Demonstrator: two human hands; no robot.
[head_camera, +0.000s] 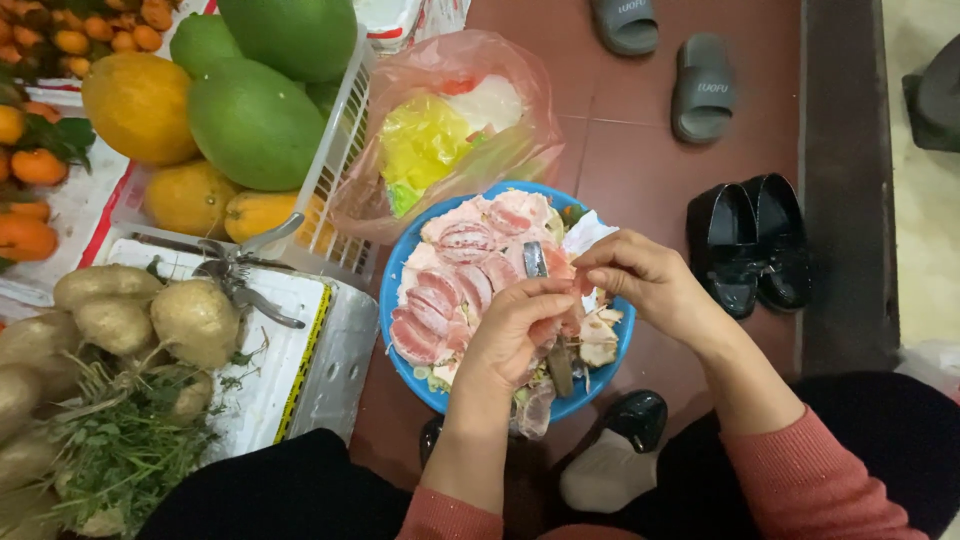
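While both hands pinch one pomelo segment: left hand, right hand, one blue plate.

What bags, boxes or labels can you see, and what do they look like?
Pink plastic bag: behind the blue plate, see-through, yellow and white scraps inside.
White packet: top edge, red trim.
White foam box: left of the plate, yellow-black tape edge.

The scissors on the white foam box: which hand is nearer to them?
Left. The left hand is over the blue plate, holding a pomelo segment, just right of the scissors. The right hand is farther right, at the plate's far side.
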